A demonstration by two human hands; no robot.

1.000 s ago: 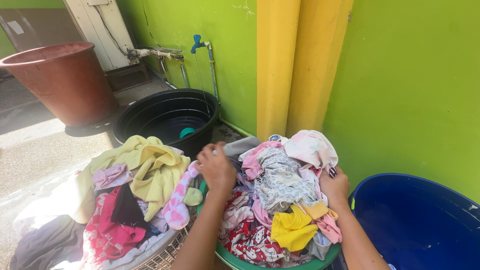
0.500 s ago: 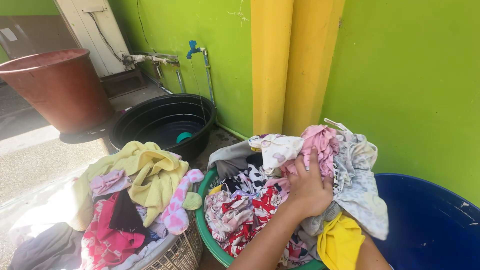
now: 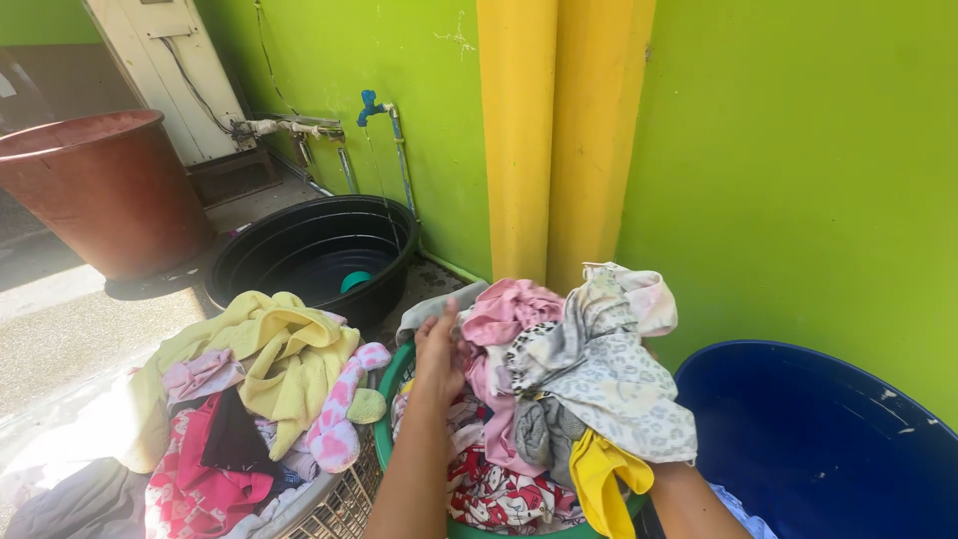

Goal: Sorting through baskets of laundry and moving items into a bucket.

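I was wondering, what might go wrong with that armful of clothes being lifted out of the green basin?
1. The bundle of clothes is loose; the yellow cloth dangles from its underside and may slip off.
2. The left hand only presses the bundle's side, and the right hand is hidden beneath, so the load could tip away.
3. The blue tub and the green basin stand close together, so falling pieces might land in either of them.
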